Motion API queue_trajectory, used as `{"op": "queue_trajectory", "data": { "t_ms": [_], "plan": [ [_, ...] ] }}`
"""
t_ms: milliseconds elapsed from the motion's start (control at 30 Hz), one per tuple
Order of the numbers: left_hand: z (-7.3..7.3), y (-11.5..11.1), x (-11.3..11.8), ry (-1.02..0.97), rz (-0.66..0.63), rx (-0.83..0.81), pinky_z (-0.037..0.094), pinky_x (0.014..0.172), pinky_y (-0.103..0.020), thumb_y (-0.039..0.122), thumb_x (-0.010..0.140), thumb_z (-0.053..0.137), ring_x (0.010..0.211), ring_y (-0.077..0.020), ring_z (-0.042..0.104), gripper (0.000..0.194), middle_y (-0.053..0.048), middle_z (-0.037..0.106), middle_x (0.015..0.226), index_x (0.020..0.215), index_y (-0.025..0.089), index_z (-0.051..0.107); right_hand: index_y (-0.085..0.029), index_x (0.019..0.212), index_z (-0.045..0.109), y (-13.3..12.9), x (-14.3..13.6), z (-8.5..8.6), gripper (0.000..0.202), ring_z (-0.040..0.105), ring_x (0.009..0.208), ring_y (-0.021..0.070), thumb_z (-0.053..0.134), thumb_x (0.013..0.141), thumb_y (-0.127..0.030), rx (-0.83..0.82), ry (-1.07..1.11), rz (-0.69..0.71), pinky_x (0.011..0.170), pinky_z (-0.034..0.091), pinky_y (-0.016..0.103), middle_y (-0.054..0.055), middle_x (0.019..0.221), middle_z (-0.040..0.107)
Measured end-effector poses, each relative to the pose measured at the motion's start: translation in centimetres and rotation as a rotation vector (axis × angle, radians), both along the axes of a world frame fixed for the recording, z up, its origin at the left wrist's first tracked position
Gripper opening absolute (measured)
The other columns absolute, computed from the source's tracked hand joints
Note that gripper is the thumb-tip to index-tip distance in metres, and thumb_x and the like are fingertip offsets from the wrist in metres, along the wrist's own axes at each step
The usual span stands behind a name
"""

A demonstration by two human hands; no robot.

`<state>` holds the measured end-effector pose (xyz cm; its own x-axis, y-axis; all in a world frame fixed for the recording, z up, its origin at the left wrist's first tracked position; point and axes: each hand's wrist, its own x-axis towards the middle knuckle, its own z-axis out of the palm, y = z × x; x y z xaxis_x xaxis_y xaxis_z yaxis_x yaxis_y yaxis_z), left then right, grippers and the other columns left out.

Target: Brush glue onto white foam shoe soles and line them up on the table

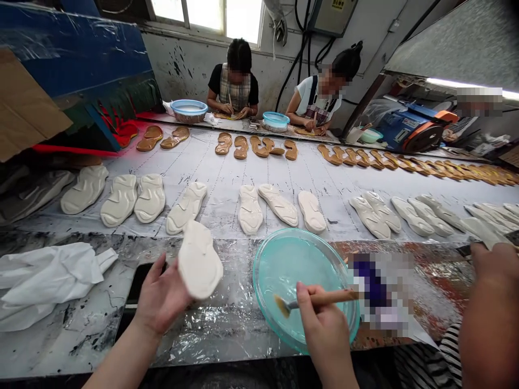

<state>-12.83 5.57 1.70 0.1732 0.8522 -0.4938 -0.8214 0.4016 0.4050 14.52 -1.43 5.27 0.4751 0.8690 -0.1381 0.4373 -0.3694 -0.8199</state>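
My left hand (164,294) holds a white shoe sole (200,260) by its edge, tilted up above the plastic-covered bench (227,324). A wooden-handled brush (324,298) is gripped in my right hand (324,329), with its pale bristles pointing left over a teal bowl (259,281). Milky liquid fills the bowl. Just beyond, a spaced row of white soles, such as this pair's left one (250,209), lies on the white conveyor belt (211,167).
A crumpled white cloth (52,275) and a dark phone (140,286) lie on the left. Brown soles (241,147) line the belt's far side. Two people brush soles opposite, beside blue basins (189,108). A co-worker's arm (488,319) reaches in at right. A blue machine (81,59) covers the belt's left end.
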Motion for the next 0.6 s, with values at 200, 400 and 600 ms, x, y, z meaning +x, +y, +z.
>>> {"op": "queue_trajectory", "data": {
  "t_ms": [200,400,600],
  "plan": [
    [-0.9,2.9,2.4,0.459,-0.043,-0.163,0.057,0.082,-0.049,0.042,0.091,0.054,0.086,-0.0319,0.074,0.026,-0.013,0.071,0.092,0.096,0.017,0.061,-0.022,0.061,0.047,-0.5,1.4,-0.5,0.055,0.034,0.053,0.0124,0.055,0.08,-0.073,0.001,0.214,-0.084,0.056,0.028,0.026,-0.006,0.051,0.032],
    [-0.7,5.4,3.9,1.033,-0.076,0.008,0.047,0.06,-0.03,0.05,0.086,0.061,0.064,-0.0173,0.061,0.036,0.003,0.056,0.063,0.069,0.019,0.057,-0.021,0.064,0.05,-0.8,1.1,0.1,0.053,0.038,0.056,0.0124,0.055,0.081,-0.07,0.07,0.148,-0.191,0.057,0.031,0.025,-0.005,0.054,0.038],
    [-0.3,8.2,9.2,1.35,-0.339,0.132,0.05,0.093,-0.047,0.037,0.089,0.068,0.103,-0.0231,0.063,0.022,-0.007,0.068,0.109,0.096,0.016,0.067,-0.022,0.067,0.053,-0.5,0.4,0.4,0.052,0.044,0.059,0.0146,0.052,0.081,-0.072,0.06,0.116,-0.178,0.059,0.03,0.026,-0.004,0.056,0.046]
  ]
}}
